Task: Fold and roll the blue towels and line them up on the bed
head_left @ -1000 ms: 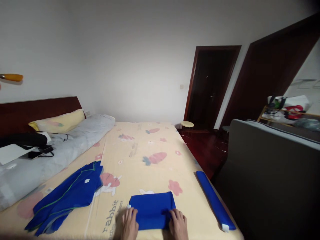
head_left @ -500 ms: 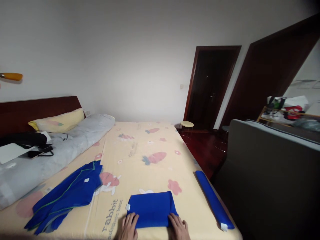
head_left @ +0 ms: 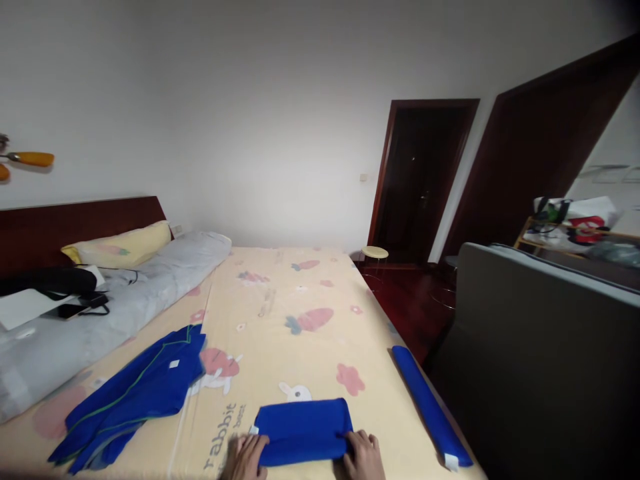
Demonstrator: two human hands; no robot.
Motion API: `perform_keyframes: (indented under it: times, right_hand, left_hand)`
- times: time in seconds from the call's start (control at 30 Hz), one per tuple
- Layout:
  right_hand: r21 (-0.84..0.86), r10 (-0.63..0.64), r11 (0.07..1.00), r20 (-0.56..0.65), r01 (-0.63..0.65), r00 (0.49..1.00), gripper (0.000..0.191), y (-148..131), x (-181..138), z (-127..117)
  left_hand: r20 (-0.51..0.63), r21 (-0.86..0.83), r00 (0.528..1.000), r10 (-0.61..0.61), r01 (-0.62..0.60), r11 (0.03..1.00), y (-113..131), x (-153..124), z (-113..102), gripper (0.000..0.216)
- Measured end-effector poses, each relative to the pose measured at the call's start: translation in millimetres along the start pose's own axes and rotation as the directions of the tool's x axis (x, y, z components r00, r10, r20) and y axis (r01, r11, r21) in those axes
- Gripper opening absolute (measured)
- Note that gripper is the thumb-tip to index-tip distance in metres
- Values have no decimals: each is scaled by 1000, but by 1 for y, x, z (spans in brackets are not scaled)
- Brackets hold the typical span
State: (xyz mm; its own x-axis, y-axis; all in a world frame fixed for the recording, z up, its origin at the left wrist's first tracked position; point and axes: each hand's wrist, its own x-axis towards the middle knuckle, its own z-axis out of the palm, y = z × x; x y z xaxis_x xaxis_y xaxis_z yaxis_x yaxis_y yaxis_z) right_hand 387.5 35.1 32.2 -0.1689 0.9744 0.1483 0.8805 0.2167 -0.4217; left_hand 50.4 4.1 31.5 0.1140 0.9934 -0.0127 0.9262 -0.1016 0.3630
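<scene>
Shorter now, folded blue cloth (head_left: 302, 430), left hand (head_left: 245, 457) and right hand (head_left: 365, 455) seemingly curled at its ends

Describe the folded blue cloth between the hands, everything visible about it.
The folded blue cloth is a plain royal-blue fabric bundle, folded into a thick, flat rectangle with rounded ends. It lies on the bedsheet near the bed's close edge. The left hand touches its left end and the right hand its right. A small white tag shows at its left corner.

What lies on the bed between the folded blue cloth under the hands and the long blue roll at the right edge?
Nothing: in the head view only bare printed sheet separates the folded blue cloth from the blue roll.
</scene>
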Motion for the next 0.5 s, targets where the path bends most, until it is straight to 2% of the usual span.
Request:
perform_keyframes:
  times: [0.17,0.23,0.33,0.4,0.5]
  right_hand:
    - [40,151,988,12,-151,988,36,5,3,10]
    - [29,165,986,-64,-163,984,36,9,5,16]
    - [-2,158,987,-211,-162,965,36,16,7,22]
    - [-30,95,994,-285,-108,954,37,17,8,27]
    - [-107,-139,988,-305,111,942,35,2,9,43]
  left_hand:
    - [-66,-171,986,-156,143,975,-11,2,-7,45]
    - [-80,-130,972,-223,212,969,-8,7,-12,39]
    - [-163,52,929,-333,345,937,1,12,-17,38]
    - [-235,141,923,-304,342,929,9,14,-13,44]
    - [-243,156,966,-92,133,979,28,17,4,55]
